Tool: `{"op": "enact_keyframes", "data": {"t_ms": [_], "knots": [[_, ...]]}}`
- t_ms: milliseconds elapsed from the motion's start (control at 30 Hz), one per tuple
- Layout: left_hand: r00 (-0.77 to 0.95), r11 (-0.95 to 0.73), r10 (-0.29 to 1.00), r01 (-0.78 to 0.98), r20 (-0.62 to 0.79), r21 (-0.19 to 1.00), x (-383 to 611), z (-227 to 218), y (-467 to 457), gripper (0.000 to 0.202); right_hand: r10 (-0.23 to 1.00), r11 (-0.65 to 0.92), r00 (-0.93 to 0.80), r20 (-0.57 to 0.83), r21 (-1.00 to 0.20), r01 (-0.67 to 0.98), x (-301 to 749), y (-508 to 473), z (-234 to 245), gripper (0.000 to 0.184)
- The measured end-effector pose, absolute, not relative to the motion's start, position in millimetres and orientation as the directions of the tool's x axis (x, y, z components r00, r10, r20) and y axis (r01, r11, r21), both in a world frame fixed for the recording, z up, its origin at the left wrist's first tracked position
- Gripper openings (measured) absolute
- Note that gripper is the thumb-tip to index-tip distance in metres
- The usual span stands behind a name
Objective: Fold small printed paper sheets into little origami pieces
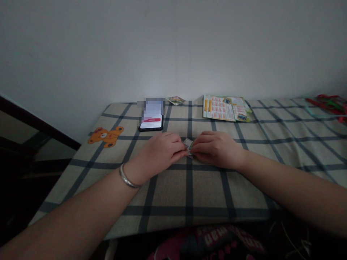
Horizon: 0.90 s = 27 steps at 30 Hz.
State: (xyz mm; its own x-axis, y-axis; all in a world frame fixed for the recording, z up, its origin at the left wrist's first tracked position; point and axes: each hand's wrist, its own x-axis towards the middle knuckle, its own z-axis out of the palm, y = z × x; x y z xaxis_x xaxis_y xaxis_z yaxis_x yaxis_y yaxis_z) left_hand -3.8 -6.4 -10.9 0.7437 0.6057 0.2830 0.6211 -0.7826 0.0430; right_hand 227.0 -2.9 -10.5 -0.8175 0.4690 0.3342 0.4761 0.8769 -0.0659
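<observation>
Between my two hands is a small piece of printed paper [188, 143], pale with a bit of green. My left hand [165, 150], with a silver bangle at the wrist, pinches its left side. On the right side my right hand [215, 148] closes its fingers on the same paper. Fingers cover much of it, so I cannot tell its full shape or whether it is folded. Both hands rest at the middle of the checked tablecloth [173, 195].
A phone [151, 121] with its screen lit lies behind my left hand. Near the wall are a small folded paper [176, 100] and several printed sheets [221, 109]. An orange bear picture [105, 137] is at left, red and green strips [332, 104] at far right.
</observation>
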Motion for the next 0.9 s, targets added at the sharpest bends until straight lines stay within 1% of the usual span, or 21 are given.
{"op": "enact_keyframes", "data": {"t_ms": [67,167,267,367,467,533,633,800,900], "knots": [[0.758,-0.801,0.587,0.594,0.285,0.069,-5.2,-12.9,-5.5,0.017,0.467,0.88,-0.824,0.321,-0.083,0.467,227.6,-1.9,-10.8,0.017],[0.791,-0.838,0.537,0.542,0.295,0.072,-6.8,-13.9,-5.5,0.016,0.464,0.885,-0.828,0.316,-0.123,0.449,229.6,0.2,-10.6,0.015],[0.819,-0.863,0.494,0.502,0.29,0.053,-6.5,-12.7,-7.5,0.019,0.464,0.885,-0.831,0.308,-0.204,0.418,232.3,1.8,-8.9,0.012],[0.829,-0.875,0.47,0.482,0.304,0.039,-5.8,-11.3,-10.3,0.02,0.492,0.864,-0.818,0.299,-0.284,0.416,234.6,1.9,-6.3,0.01],[0.842,-0.889,0.442,0.457,0.31,0.028,-6.1,-10.3,-12.1,0.02,0.529,0.838,-0.796,0.293,-0.326,0.437,235.7,0.9,-4.3,0.009],[0.847,-0.897,0.43,0.441,0.313,0.036,-6.6,-9.5,-12.4,0.02,0.549,0.825,-0.786,0.285,-0.332,0.457,235.9,-0.2,-3.7,0.009],[0.842,-0.892,0.445,0.446,0.304,0.072,-6.7,-8.1,-12.1,0.019,0.578,0.807,-0.77,0.269,-0.329,0.49,235.8,-1.8,-3.2,0.01],[0.843,-0.883,0.469,0.443,0.263,0.154,-4.0,-7.5,-14.0,0.021,0.629,0.775,-0.74,0.238,-0.273,0.57,237.3,-3.6,0.3,0.013],[0.854,-0.889,0.457,0.438,0.247,0.132,-2.1,-8.0,-17.6,0.023,0.646,0.761,-0.729,0.224,-0.264,0.593,239.4,-3.8,2.2,0.013]]}}
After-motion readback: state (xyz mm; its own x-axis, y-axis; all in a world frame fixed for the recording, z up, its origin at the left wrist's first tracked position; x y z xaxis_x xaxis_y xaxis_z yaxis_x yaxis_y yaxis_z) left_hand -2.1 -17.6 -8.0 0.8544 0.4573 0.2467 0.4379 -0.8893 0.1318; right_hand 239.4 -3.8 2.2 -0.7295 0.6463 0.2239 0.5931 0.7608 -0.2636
